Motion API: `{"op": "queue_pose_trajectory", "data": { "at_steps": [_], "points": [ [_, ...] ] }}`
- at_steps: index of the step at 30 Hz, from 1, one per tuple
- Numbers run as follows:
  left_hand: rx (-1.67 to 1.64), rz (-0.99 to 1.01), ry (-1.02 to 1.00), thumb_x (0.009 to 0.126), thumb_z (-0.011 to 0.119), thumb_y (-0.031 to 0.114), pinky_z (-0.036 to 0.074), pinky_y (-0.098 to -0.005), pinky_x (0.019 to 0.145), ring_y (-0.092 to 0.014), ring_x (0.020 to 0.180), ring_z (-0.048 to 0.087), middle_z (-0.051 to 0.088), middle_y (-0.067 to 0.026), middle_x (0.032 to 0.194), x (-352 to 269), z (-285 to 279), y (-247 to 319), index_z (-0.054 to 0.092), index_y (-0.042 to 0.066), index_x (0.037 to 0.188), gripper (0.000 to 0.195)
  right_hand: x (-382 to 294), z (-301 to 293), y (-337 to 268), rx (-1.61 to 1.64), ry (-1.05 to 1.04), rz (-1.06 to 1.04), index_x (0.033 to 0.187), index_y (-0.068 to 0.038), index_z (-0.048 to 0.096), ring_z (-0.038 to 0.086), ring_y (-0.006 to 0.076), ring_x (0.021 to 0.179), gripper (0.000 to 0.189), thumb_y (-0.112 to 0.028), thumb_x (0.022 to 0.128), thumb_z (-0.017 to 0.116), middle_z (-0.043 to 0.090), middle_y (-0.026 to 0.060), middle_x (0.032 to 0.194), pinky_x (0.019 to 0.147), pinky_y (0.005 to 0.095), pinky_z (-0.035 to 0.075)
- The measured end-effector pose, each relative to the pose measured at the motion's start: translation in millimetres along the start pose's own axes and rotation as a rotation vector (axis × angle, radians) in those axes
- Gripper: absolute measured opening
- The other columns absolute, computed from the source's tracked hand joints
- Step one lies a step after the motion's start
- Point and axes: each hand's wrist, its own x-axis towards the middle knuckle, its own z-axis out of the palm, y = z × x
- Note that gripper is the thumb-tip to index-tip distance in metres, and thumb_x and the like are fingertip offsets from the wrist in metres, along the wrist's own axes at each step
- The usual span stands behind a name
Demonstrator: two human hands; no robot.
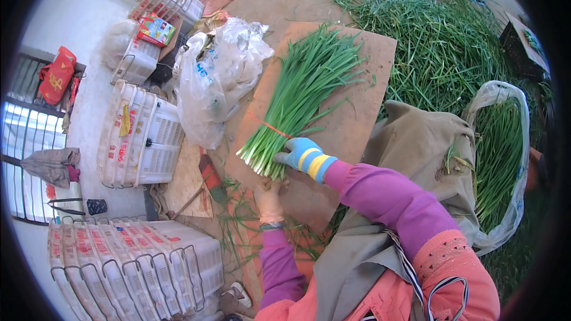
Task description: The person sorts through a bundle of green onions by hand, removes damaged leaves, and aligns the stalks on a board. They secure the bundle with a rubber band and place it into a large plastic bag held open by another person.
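A bunch of garlic chives lies on a brown board, its leaves fanned towards the far end and its pale stem ends near me. A thin orange-red band runs across the stems. My right hand, in a blue glove with a yellow-striped cuff, grips the bunch's right side just below the band. Close against the stem ends is my left hand; its fingers are partly hidden under them, so their grip is unclear.
Loose chives are heaped at the upper right. A plastic bag of chives stands beside the grey cloth on my right. Crumpled plastic bags lie left of the board. White plastic crates and more stacked crates line the left.
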Motion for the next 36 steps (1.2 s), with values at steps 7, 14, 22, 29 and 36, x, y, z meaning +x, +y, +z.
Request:
{"op": "queue_pose_trajectory", "data": {
  "at_steps": [7, 14, 22, 29, 36],
  "points": [
    [0.096, 0.013, 0.004, 0.079, 0.058, 0.0, 0.05, -0.0271, 0.059, -0.02, 0.066, 0.063, 0.061, -0.0132, 0.082, 0.2, 1.3, 1.9, 0.051, -0.009, 0.092, 0.017, 2.2, 29.1, 11.3, 0.201, 0.027, -0.084, 0.085, -0.006, 0.065, 0.06, 0.0333, 0.076, 0.028, -0.03, 0.072, 0.061, 0.063, 0.0166, 0.081, 0.069, 0.0394, 0.049],
    [0.005, -0.064, -0.016, 0.08, 0.061, 0.004, 0.05, -0.0237, 0.058, -0.016, 0.067, 0.063, 0.062, -0.0114, 0.084, -2.2, 5.2, 1.9, 0.05, -0.006, 0.099, 0.023, -137.5, 52.4, -21.0, -0.078, -1.303, -0.845, 0.09, -0.005, 0.064, 0.06, 0.0297, 0.079, 0.029, -0.027, 0.071, 0.063, 0.064, 0.0139, 0.083, 0.07, 0.0397, 0.045],
    [0.028, 0.071, 0.212, 0.083, 0.062, 0.012, 0.049, -0.0233, 0.056, -0.014, 0.066, 0.061, 0.059, -0.0077, 0.082, -3.8, -39.2, -14.3, 0.051, -0.002, 0.1, 0.025, -132.9, 37.7, -22.0, -0.593, -1.166, -0.845, 0.089, -0.012, 0.065, 0.062, 0.0328, 0.078, 0.022, -0.024, 0.073, 0.059, 0.065, 0.0128, 0.086, 0.064, 0.0425, 0.049],
    [0.668, 0.637, 0.187, 0.076, 0.07, 0.024, 0.046, -0.0275, 0.06, -0.016, 0.067, 0.054, 0.055, -0.0047, 0.08, -26.1, -6.6, 41.1, 0.057, 0.003, 0.091, 0.029, -64.1, -13.6, -18.3, -0.586, -0.378, -0.674, 0.088, -0.012, 0.062, 0.061, 0.0329, 0.075, 0.021, -0.027, 0.075, 0.058, 0.063, 0.0123, 0.078, 0.062, 0.0415, 0.048],
    [0.79, 0.678, 0.282, 0.073, 0.068, 0.024, 0.045, -0.0343, 0.062, -0.025, 0.071, 0.055, 0.052, -0.0078, 0.078, -9.2, 9.8, 15.1, 0.058, 0.009, 0.094, 0.028, -48.4, -35.0, 7.7, -0.302, -0.334, -0.67, 0.093, -0.01, 0.06, 0.059, 0.0334, 0.075, 0.023, -0.026, 0.077, 0.06, 0.062, 0.013, 0.081, 0.065, 0.0412, 0.047]
  ]
}}
